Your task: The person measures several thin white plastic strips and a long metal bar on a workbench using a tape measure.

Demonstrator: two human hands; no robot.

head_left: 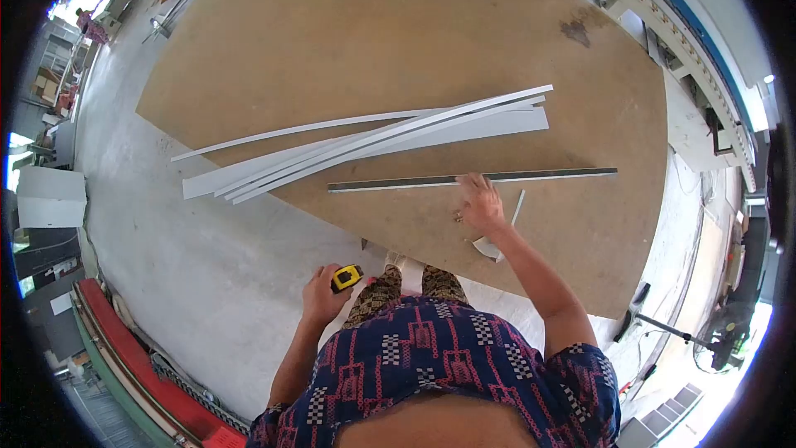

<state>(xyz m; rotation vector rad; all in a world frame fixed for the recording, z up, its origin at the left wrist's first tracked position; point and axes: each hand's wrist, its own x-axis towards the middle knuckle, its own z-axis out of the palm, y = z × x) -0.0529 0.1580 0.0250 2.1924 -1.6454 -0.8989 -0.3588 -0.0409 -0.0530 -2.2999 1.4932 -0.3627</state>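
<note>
My left hand [323,292], low beside the table's near edge, is closed around a yellow and black tape measure [347,278]. Over the board my right hand [482,202] reaches forward, its bent fingers on a long dark bar [555,175] with a pale near edge. The bar lies flat, running left to right. Close to my right wrist are a thin white strip [519,206], a small pale scrap [489,249] and some tiny brownish bits [458,216].
A large brown board [373,25] forms the work surface. Several long white strips [365,147] lie loosely crossed on it, their left ends past its edge. A long machine [655,25] borders the far right. Another person [91,26] is far off at upper left.
</note>
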